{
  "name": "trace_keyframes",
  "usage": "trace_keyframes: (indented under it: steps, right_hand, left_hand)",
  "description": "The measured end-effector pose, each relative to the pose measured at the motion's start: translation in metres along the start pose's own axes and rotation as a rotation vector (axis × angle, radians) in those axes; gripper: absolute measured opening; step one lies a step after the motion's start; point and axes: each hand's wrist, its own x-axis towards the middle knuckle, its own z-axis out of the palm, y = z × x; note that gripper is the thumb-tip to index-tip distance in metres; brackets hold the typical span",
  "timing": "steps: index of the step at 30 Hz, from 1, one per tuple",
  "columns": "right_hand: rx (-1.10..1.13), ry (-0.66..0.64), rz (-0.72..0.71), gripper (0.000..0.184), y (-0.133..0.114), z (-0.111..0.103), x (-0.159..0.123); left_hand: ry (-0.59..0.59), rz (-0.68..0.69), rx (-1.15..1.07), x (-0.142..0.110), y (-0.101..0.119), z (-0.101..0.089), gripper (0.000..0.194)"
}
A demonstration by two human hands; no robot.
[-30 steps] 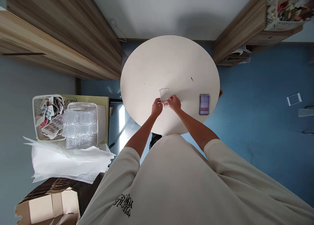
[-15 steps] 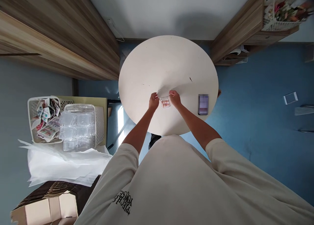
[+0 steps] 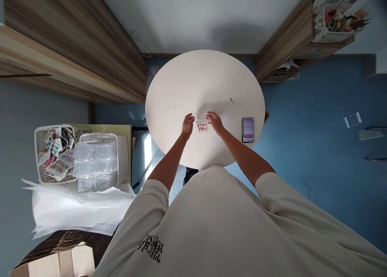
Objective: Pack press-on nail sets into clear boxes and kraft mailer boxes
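A small clear plastic box (image 3: 201,127) sits on the round white table with several small reddish pieces in rows inside it. Its hinged clear lid (image 3: 200,116) stands raised at the far side. My left hand (image 3: 188,125) is just left of the lid, fingers parted, with a small gap to the box. On the other side, my right hand (image 3: 214,122) has its fingers extended by the lid's right edge; whether the fingertips touch it I cannot tell. Neither hand visibly grips anything.
A phone (image 3: 248,129) lies on the table (image 3: 205,75) to the right. At left stand a white basket of small packets (image 3: 59,152) and a basket of clear plastic boxes (image 3: 95,160), with white sheets (image 3: 81,208) and cardboard boxes (image 3: 54,263) nearer me.
My hands have moved from the box's front part out to the sides of the lid and parted slightly. The reddish pieces, partly covered before, now show. The lid has tilted up from lying back.
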Motion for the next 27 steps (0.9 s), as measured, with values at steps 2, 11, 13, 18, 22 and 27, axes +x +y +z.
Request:
trace_keyframes:
  steps: [2,11,13,18,22,27]
  right_hand:
    - [-0.002,-0.012,-0.028,0.045,-0.002,-0.003,-0.003]
    - [-0.122,-0.018,-0.091,0.046,0.013,-0.01,-0.024]
    - [-0.132,-0.021,-0.084,0.046,0.019,-0.012,-0.03]
    - [-0.163,-0.027,-0.068,0.045,0.033,-0.012,-0.036]
    - [-0.224,-0.035,-0.097,0.042,0.039,-0.011,-0.036]
    - [-0.551,-0.072,-0.24,0.04,0.044,-0.013,-0.049]
  left_hand:
    - [0.012,0.043,0.025,-0.001,0.002,0.001,0.048]
    - [0.018,0.139,0.12,-0.029,-0.005,0.001,0.038]
    - [0.012,0.147,0.118,-0.035,-0.013,0.002,0.038]
    - [-0.003,0.139,0.172,-0.043,-0.033,0.004,0.04]
    - [-0.028,0.11,0.254,-0.048,-0.037,0.003,0.045]
    - [-0.054,0.246,0.538,-0.061,-0.032,-0.001,0.053]
